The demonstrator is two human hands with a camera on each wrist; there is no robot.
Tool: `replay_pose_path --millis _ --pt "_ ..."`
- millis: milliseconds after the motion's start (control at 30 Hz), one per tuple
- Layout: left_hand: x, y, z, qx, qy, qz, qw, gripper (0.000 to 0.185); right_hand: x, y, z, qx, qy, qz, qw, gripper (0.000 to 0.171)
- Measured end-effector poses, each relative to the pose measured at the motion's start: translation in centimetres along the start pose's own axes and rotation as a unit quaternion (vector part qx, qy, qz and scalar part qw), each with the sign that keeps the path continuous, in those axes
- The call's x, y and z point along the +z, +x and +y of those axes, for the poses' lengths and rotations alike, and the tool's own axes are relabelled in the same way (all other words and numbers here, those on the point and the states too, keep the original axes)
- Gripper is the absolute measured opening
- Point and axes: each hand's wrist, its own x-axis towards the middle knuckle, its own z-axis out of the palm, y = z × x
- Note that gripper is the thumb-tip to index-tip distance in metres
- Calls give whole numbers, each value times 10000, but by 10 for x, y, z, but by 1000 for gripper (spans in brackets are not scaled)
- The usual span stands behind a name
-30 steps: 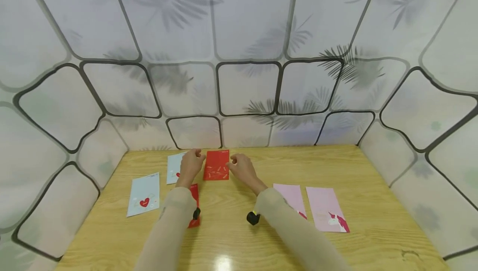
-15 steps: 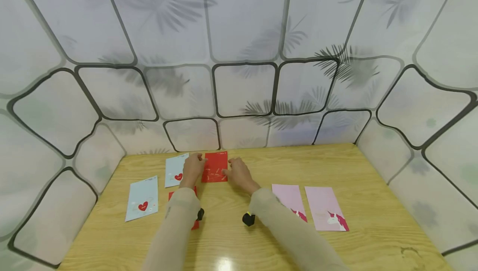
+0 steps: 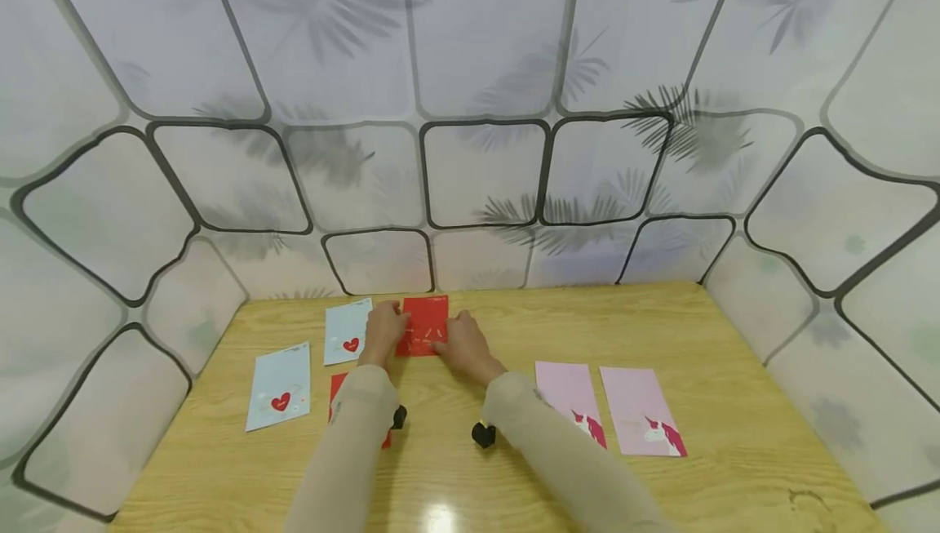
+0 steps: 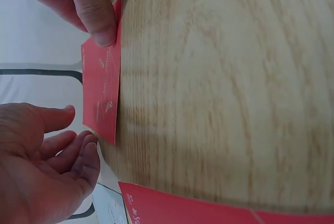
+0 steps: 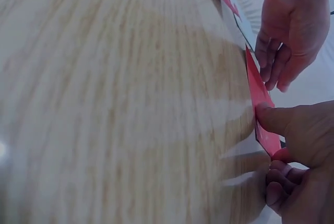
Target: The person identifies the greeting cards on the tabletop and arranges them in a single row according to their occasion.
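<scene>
A red card (image 3: 429, 322) with pale print lies flat near the back of the table. My left hand (image 3: 382, 333) is at its left side, fingers loosely bent and thumb apart, fingertips close to the edge in the left wrist view. On the opposite side, my right hand (image 3: 467, 347) pinches the card's near right corner; its thumb (image 5: 274, 118) lies on the printed face. The index fingertip is at the card's edge. A second red card (image 3: 338, 386) is partly hidden beneath my left forearm.
Two pale blue cards with red hearts, one farther back (image 3: 345, 325) and one nearer (image 3: 277, 386), lie on the left. Two pink unicorn cards lie on the right, the inner one (image 3: 565, 386) beside the outer one (image 3: 637, 402). A patterned backdrop (image 3: 485, 174) encloses the wooden table (image 3: 734, 353).
My right hand has moved left and closer in, its thumb coming onto the red card's near right corner. My left hand has edged slightly toward the card's left side.
</scene>
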Motion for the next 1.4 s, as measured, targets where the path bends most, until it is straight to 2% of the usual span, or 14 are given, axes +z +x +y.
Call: replay_pose_path --millis 267,500,733,1000,1133,1300,1400 --pt "0 5 -1 -81 -349 -16 9994 42 0 0 0 -5 -199 -84 9998 39" --pt "-3 9 -4 -237 -963 -40 9951 47 -1 2 0 -66 -213 -87 9997 41" --pt "-2 9 1 16 -1115 298 9933 35 0 2 1 -55 36 -69 10000 45" --pt "-5 6 6 98 -1321 458 9901 30 -2 1 4 -119 431 50 9990 41" --pt "-10 3 12 185 -1389 441 9891 30 -8 -3 5 -57 1013 362 9942 37" --pt "-18 -2 21 249 -1588 351 9864 31 -19 -2 7 5 1688 1007 9805 35" --pt "-21 -5 25 230 -1690 308 9849 32 -26 0 5 28 1890 1369 9724 28"
